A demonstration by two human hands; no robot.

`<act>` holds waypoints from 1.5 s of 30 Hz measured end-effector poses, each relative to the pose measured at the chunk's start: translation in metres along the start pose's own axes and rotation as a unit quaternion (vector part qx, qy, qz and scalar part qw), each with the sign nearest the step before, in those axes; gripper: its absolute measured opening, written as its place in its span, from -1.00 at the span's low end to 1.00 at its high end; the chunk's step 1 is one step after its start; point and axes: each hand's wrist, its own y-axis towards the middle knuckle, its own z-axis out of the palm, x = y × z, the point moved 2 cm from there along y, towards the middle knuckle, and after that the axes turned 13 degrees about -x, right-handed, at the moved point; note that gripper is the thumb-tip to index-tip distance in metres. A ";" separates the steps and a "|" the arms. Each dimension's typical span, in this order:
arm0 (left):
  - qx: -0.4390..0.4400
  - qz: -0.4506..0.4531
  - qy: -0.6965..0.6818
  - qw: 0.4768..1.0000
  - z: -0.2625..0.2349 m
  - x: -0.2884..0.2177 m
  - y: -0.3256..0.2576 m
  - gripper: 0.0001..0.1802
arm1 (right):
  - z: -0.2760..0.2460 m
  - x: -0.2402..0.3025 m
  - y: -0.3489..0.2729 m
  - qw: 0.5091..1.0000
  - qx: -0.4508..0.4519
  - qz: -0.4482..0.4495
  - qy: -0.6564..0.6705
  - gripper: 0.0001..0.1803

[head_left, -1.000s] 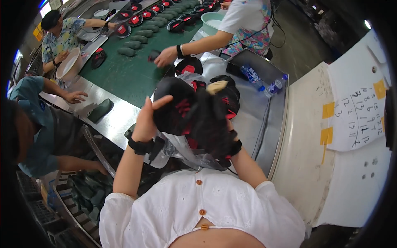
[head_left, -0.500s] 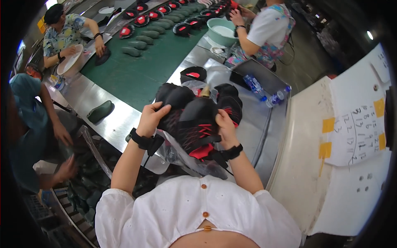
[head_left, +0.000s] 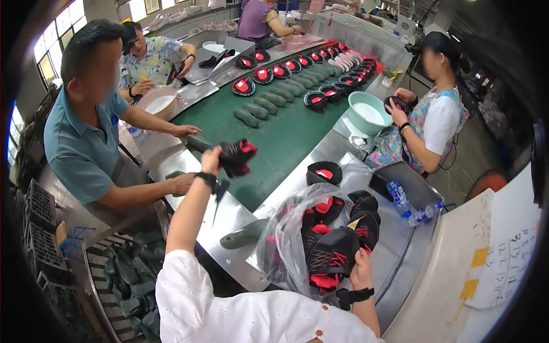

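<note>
My left hand (head_left: pixel 211 162) is stretched out over the near-left edge of the green belt (head_left: pixel 220 187). Its fingers are closed on black shoe uppers (head_left: pixel 237 155) with red lining, slightly blurred. On the metal table, my right hand (head_left: pixel 361 270) grips another black shoe upper (head_left: pixel 330 251) with red laces. That one lies in a pile of similar uppers, partly inside a clear plastic bag (head_left: pixel 278 234). Left of the bag lies a green shoe last (head_left: pixel 245 234). A co-worker's hand (head_left: pixel 186 131) is close to my left hand, beside another green last (head_left: pixel 198 143).
Rows of green lasts (head_left: pixel 269 104) and black-red uppers (head_left: pixel 281 71) line the belt. Several co-workers stand around it. A green basin (head_left: pixel 369 112) sits at its right edge, a crate of lasts (head_left: pixel 128 280) at lower left. Water bottles (head_left: pixel 422 215) lie in a metal tray.
My left hand has left the pile and reached out to the far left with shoe uppers. My right hand stays at the pile. The view has tilted up, and the left co-worker now faces the belt.
</note>
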 end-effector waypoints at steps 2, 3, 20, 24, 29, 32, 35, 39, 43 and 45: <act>-0.015 0.150 0.009 0.989 -0.007 -0.040 0.072 -0.63 | 0.008 0.002 0.000 1.000 0.003 0.010 -0.003 -0.80; -0.024 0.181 0.011 0.983 -0.005 -0.064 0.098 -0.55 | 0.007 0.000 0.000 1.000 0.004 0.018 -0.006 -0.80; 0.696 0.175 0.251 0.650 0.117 -0.031 -0.281 -0.31 | 0.054 0.026 0.003 0.991 0.078 -0.108 -0.018 -0.73; 0.611 0.121 0.274 0.733 0.113 -0.025 -0.332 -0.38 | 0.060 0.023 -0.026 0.994 0.090 -0.054 0.033 -0.78; 0.608 0.189 0.295 0.713 0.087 -0.030 -0.364 -0.46 | 0.036 0.032 -0.045 0.970 0.156 -0.114 -0.150 -0.50; 0.601 0.211 0.333 0.696 0.072 -0.036 -0.388 -0.59 | 0.034 0.057 -0.054 0.928 0.235 -0.189 -0.219 -0.52; 0.610 0.386 0.348 0.599 0.064 -0.037 -0.407 -0.63 | 0.042 0.056 -0.061 0.931 0.166 -0.219 -0.240 -0.66; 0.603 0.459 0.335 0.560 0.061 -0.038 -0.392 -0.66 | 0.038 0.042 -0.064 0.931 0.069 -0.247 -0.261 -0.70; 0.562 0.507 0.344 0.556 0.053 -0.051 -0.409 -0.59 | 0.042 0.024 -0.073 0.925 0.041 -0.292 -0.238 -0.69; 0.571 0.396 0.370 0.617 0.049 -0.056 -0.421 -0.56 | 0.045 0.021 -0.076 0.913 0.032 -0.317 -0.254 -0.68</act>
